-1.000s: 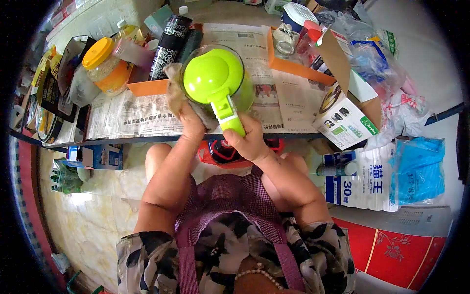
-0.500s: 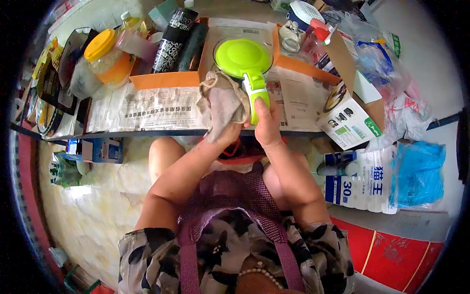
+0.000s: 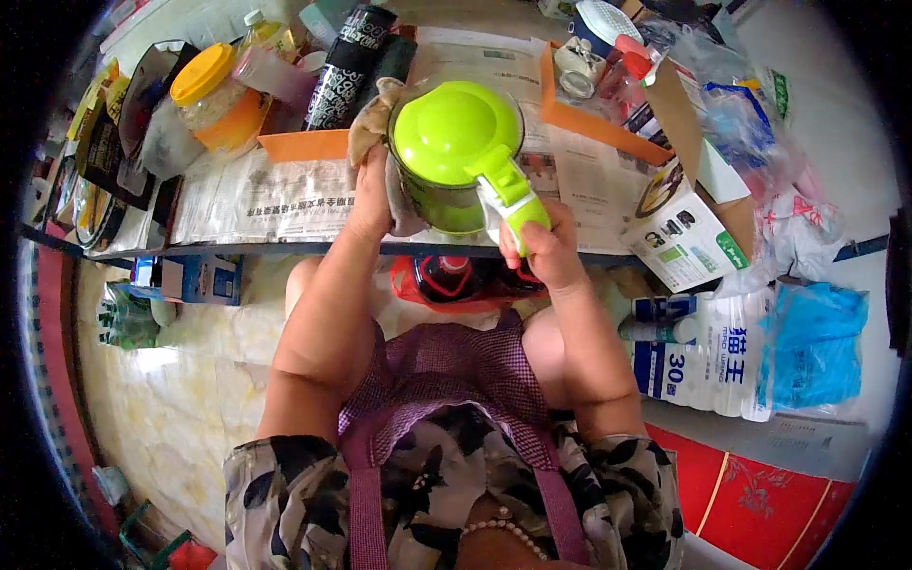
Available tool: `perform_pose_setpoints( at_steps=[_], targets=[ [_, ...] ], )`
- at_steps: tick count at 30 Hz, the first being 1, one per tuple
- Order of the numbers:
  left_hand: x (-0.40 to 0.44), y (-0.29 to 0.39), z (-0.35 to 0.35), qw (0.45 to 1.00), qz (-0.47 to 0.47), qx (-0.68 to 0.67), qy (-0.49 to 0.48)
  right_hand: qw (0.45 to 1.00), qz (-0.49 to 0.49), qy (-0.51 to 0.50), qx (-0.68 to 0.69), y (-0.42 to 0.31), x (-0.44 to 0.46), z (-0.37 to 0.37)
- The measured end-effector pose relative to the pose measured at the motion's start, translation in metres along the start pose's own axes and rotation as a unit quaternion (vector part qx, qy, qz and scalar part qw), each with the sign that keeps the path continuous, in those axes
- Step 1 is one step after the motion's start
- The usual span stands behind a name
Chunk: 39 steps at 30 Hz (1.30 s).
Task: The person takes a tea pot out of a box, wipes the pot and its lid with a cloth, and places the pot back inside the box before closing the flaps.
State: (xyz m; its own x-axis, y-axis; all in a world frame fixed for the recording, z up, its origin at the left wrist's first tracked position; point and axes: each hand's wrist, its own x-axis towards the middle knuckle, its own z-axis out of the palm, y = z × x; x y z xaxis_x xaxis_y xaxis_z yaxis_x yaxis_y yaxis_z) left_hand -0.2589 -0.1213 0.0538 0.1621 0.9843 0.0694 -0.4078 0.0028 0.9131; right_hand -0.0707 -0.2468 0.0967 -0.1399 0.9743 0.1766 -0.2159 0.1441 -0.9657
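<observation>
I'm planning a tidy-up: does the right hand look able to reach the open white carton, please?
Probably not yet: the right hand grips the green handle, though nothing seems to block the carton.

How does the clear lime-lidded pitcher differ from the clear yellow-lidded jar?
The pitcher is in the right hand; no hand touches the jar. The pitcher has a handle; the jar shows none. The pitcher's lid is lime green, the jar's yellow. Both lids are round.

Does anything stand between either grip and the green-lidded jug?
Yes, on one side: a beige cloth lies between the left grip and the jug. Nothing visible separates the right grip from the jug's handle.
</observation>
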Motion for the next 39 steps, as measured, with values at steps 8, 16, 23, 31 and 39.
perform_pose_setpoints(
  at_steps=[8,16,23,31,39],
  targets=[
    [0.011,0.011,-0.008,0.989,-0.109,-0.090,-0.034,0.995,-0.053,0.018,0.082,-0.001,0.002,-0.010],
    [0.009,0.025,-0.021,0.948,-0.239,-0.179,-0.111,0.960,-0.015,-0.099,0.261,-0.013,0.001,-0.035],
    [0.010,0.007,-0.010,0.893,-0.138,-0.332,-0.270,0.916,-0.059,-0.059,0.393,-0.007,0.003,-0.033],
    [-0.003,0.004,0.019,0.927,0.225,0.267,-0.134,0.939,-0.073,0.004,0.337,0.001,0.012,-0.011],
    [-0.011,0.002,0.018,0.901,0.260,0.330,-0.109,0.951,-0.040,0.008,0.306,0.008,0.020,-0.014]
  ],
)
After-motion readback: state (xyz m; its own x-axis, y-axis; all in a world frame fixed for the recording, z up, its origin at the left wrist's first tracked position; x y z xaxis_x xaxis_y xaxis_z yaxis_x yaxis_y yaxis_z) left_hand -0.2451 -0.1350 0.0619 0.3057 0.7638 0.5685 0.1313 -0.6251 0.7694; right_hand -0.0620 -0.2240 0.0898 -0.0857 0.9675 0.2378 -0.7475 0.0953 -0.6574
